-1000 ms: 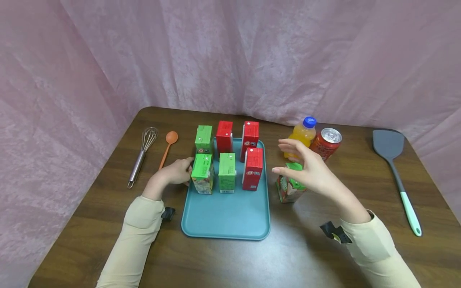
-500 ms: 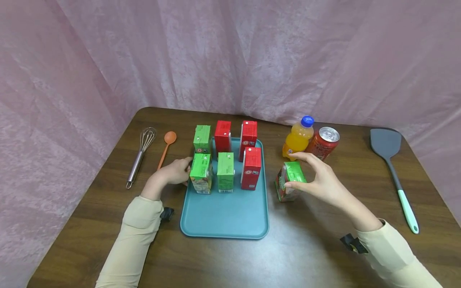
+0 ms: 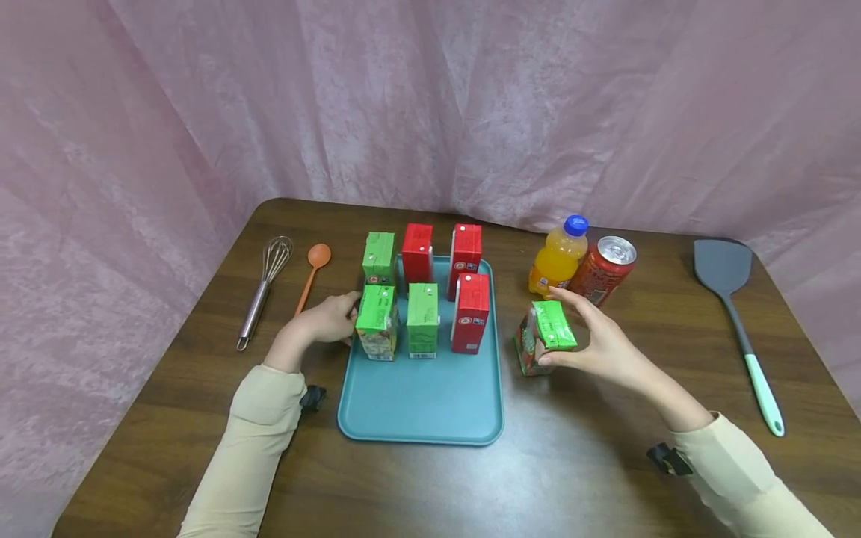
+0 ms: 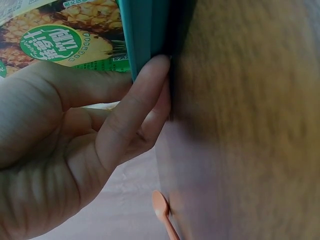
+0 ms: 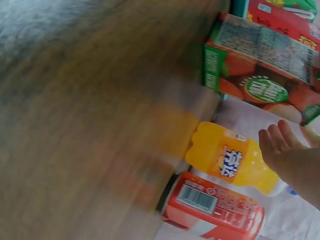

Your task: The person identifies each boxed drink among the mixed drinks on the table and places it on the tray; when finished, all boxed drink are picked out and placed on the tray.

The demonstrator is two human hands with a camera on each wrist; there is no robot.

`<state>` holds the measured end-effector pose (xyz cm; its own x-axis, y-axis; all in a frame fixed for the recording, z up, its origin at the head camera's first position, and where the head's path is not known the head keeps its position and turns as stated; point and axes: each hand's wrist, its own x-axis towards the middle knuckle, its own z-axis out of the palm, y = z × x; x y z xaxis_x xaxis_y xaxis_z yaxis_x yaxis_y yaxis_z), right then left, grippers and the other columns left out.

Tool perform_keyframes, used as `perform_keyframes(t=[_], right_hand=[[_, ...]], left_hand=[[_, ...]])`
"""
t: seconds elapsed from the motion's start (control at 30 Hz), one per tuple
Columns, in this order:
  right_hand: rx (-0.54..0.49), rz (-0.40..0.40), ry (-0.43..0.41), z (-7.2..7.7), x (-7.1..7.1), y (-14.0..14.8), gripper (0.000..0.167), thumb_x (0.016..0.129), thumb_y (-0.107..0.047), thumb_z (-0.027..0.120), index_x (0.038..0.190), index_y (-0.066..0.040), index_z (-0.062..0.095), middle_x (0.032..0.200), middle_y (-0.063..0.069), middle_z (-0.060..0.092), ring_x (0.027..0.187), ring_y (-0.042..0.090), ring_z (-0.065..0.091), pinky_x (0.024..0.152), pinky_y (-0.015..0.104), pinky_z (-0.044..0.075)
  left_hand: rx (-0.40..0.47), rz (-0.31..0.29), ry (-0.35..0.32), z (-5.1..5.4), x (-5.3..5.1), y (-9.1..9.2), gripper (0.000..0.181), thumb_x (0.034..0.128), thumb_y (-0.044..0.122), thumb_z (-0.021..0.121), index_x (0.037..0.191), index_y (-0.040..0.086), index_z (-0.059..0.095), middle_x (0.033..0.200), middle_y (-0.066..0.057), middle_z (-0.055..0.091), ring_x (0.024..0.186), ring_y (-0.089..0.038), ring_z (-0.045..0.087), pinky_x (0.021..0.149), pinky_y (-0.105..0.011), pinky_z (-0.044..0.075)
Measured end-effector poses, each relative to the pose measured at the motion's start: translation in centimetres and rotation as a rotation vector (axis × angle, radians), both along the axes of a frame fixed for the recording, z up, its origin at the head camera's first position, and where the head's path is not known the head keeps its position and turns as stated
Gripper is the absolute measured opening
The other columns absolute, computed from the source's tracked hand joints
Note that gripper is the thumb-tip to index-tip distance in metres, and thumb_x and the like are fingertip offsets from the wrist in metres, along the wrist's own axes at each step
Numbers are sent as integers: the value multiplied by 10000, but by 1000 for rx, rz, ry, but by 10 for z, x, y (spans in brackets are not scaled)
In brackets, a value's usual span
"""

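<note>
My left hand (image 3: pixel 327 320) pinches the left rim of the blue-green tray (image 3: pixel 420 403), thumb over the edge and fingers beneath, clear in the left wrist view. On the tray stand several upright juice boxes. A green pineapple juice box (image 3: pixel 378 325) is nearest that hand; beside it are a light-green box (image 3: pixel 423 321) and a red box (image 3: pixel 471 314). To the tray's right, a green-topped juice box (image 5: pixel 265 70) with red fruit stands on the table. My right hand (image 3: pixel 602 347) is spread around its top, thumb at the near side. In the right wrist view, the fingers look apart from it.
Behind the right hand stand an orange drink bottle (image 3: pixel 560 258) with a blue cap and a red can (image 3: pixel 602 273). A grey spatula (image 3: pixel 729 288) lies far right. At the left lie a whisk (image 3: pixel 262 295) and an orange spoon (image 3: pixel 316 265). A pink curtain (image 3: pixel 430 112) hangs behind.
My right hand has come down from above the green-topped box, moving slightly right and toward me, with its thumb now lower at the near side. The left hand stays on the tray rim.
</note>
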<state>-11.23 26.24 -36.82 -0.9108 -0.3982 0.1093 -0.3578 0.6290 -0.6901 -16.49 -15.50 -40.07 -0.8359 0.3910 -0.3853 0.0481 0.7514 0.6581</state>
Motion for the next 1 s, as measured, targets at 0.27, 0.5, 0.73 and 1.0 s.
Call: perform_keyframes(t=[0.27,0.5,0.73,1.0], right_hand=[[-12,0,-108,-11,-2,-1,968,684,-271,836,1447,-161,249,1282,143,506,1088,297,531,922,522,396],[-41,-14,-100,-14,-1,-3,835,680,-248,839,1333,-116,335,1189,103,589,1000,209,584,844,284,459],[-104,-50,-92,-14,-1,-4,812,609,-225,877,1259,-83,412,1181,114,606,1014,77,596,802,180,471],[-146,-90,-4,-6,13,-9,823,547,-250,906,1238,-118,477,1156,70,614,948,-46,596,748,160,490]], left_hand=[[-5,5,-8,-1,0,-1,584,912,-34,374,1438,-114,134,879,-132,516,701,-201,625,677,-326,501],[3,4,-5,-1,-1,-1,577,917,-31,371,1435,-122,134,891,-142,522,709,-209,627,682,-330,505],[-2,8,-6,2,0,0,574,919,-25,377,1437,-111,145,867,-125,509,711,-197,623,684,-325,496],[-10,8,-8,1,0,-1,577,924,-18,372,1439,-114,130,873,-127,515,701,-192,623,669,-317,486]])
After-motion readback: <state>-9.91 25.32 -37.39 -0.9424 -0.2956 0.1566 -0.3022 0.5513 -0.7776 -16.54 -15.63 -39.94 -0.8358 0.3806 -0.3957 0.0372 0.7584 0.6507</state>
